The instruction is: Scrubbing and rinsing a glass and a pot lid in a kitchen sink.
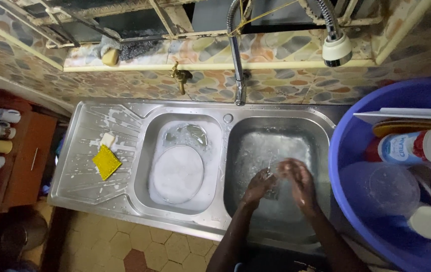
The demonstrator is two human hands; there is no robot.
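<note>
Head view, looking down on a stainless double sink (329, 132) with a drainboard on its left. Both hands work in the right basin: left hand (259, 186) and right hand (300, 180) are cupped toward each other around a small clear glass item (275, 177), blurred; fingers look curled on it, though how firmly they clamp cannot be told. Left basin holds soapy water, a round white plate (177, 174) lying flat and a glass lid (188, 135) behind it. On the drainboard, a yellow sponge (106, 161) touches a pale soap bar (108, 139). Blue plastic tub (341, 151) stands just right of the sink, holding containers. Tap (236, 55) rises between the basins; spray head (337, 49) hangs upper right.
</note>
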